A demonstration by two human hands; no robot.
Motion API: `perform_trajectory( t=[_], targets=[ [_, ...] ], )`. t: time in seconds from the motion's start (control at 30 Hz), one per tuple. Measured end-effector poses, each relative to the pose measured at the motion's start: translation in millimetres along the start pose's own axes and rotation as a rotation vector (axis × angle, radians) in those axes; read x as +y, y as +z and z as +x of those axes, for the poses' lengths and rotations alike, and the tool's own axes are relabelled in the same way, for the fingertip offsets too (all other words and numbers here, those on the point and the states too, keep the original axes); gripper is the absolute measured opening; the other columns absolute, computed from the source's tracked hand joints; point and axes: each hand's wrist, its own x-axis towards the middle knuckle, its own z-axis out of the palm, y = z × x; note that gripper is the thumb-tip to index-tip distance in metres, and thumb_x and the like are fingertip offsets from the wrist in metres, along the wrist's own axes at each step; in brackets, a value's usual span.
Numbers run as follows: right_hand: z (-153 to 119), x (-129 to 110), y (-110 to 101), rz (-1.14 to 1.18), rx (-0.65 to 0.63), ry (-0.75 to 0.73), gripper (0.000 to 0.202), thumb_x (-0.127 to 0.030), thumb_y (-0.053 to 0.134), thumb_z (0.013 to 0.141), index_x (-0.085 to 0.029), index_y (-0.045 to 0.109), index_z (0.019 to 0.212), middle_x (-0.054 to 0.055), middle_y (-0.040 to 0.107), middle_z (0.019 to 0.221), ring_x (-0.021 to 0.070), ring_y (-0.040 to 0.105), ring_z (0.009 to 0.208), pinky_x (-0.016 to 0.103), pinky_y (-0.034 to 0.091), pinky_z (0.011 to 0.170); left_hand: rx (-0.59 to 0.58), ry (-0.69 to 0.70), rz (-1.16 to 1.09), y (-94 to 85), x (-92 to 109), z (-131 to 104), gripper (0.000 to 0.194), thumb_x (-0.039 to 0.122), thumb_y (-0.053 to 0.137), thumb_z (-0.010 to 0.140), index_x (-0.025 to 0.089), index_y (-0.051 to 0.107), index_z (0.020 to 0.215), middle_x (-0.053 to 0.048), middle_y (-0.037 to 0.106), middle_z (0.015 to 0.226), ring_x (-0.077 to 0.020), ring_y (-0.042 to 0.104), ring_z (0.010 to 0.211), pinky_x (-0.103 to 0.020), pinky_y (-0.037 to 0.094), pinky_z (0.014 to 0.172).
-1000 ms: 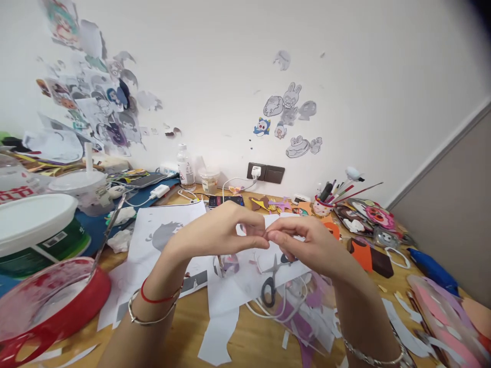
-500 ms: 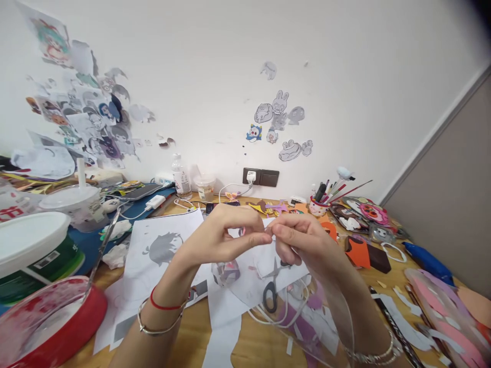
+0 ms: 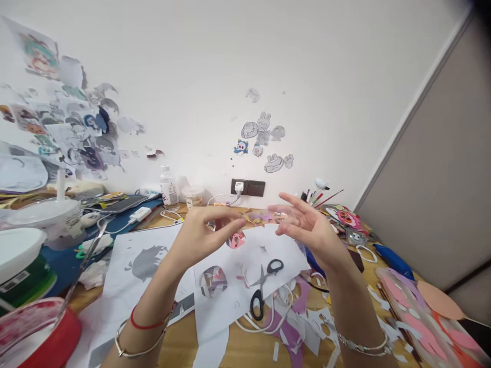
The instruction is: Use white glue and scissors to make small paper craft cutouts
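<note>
My left hand is above the white papers, its thumb and forefinger pinched together; what they hold, if anything, is too small to make out. Just below that thumb shows a small pink piece, and I cannot tell whether the hand touches it. To the right, my right hand is apart from the left, fingers spread and nothing visible in them. Black-handled scissors lie with blades parted on a white paper sheet between the arms. A round patch with grey and pink colouring shows in that sheet.
A red tub with a stick in it and a green-and-white bucket stand at left. A white cable and purple scraps lie in front. Pink sheets and a blue pouch lie right.
My hands, fingertips together before, have separated; the right hand has moved right and spread its fingers. The left stays pinched. The view has shifted to the right and up.
</note>
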Motion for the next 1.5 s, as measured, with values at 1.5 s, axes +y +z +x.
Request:
perform_trajectory(
  t=[1.5],
  targets=[
    [-6.5, 11.3, 21.9, -0.635, 0.169, -0.759, 0.045, -0.008, 0.041, 0.081, -0.031, 0.053, 0.119, -0.002, 0.046, 0.135, 0.0201, 0.030, 0.133, 0.050, 0.028, 0.109, 0.198, -0.379, -0.899, 13.9, -0.9, 1.0, 0.043, 0.023, 0.073, 0.067, 0.021, 0.058, 0.108, -0.007, 0.063, 0.109, -0.0209, 0.065, 0.092, -0.023, 0.054, 0.077]
  ],
)
